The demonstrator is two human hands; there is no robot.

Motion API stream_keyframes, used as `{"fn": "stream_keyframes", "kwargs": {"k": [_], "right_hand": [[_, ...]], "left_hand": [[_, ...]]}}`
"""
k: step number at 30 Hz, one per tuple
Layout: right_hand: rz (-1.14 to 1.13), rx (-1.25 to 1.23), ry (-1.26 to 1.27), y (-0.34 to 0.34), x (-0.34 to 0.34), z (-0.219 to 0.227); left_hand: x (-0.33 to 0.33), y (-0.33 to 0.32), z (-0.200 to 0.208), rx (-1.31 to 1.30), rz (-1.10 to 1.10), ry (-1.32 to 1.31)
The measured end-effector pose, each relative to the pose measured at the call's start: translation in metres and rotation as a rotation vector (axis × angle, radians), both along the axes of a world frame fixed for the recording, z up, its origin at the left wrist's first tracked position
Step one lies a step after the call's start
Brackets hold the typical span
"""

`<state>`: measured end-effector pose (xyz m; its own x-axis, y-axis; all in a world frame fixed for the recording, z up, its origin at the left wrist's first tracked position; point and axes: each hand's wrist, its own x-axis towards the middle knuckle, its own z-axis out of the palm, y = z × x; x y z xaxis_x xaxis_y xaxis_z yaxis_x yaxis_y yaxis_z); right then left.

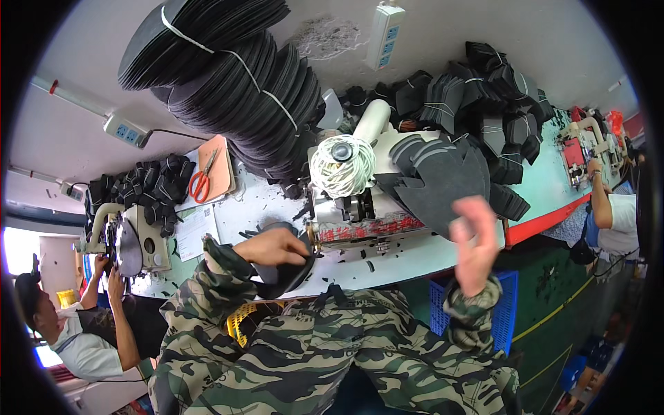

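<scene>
My left hand (274, 247) is over a black sheet piece (280, 275) at the table's front edge, left of the machine. Its fingers are bent together onto the piece; their tips are partly hidden. My right hand (476, 243) is raised at the front right, somewhat blurred, fingers apart and holding nothing. Behind it lies a fanned pile of flat black pieces (446, 176), cut with pointed ends. Between my hands stands a light-coloured sewing-type machine (373, 128), with a coil of white cord (339, 169) on top.
Tall tied stacks of black sheets (235, 90) lean behind the machine. Tied black bundles (477, 90) fill the back right. Red-handled scissors (200, 185) lie on orange card at left. A blue crate (507, 311) and yellow basket (238, 324) sit below the table. People work at both sides.
</scene>
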<state>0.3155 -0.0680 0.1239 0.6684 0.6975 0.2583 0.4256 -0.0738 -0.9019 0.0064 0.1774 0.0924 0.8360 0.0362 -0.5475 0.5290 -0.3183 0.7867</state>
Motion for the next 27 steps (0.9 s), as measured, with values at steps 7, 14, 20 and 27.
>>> {"fn": "stream_keyframes", "kwargs": {"k": [7,14,20,27], "right_hand": [[0.729,-0.445,1.086,0.031,-0.064,-0.063],[0.45,-0.089,0.929,0.029,-0.061,-0.074],[0.646,-0.401,1.308,0.027,-0.065,-0.069],[0.345,-0.243,0.873,0.041,-0.08,-0.076]], "left_hand": [[0.062,-0.029,0.042,-0.006,0.505,0.067],[0.054,-0.036,0.044,-0.663,0.328,-0.156],[0.055,-0.031,0.028,-0.279,0.503,-0.085],[0.073,-0.026,-0.007,0.603,0.368,0.016]]}}
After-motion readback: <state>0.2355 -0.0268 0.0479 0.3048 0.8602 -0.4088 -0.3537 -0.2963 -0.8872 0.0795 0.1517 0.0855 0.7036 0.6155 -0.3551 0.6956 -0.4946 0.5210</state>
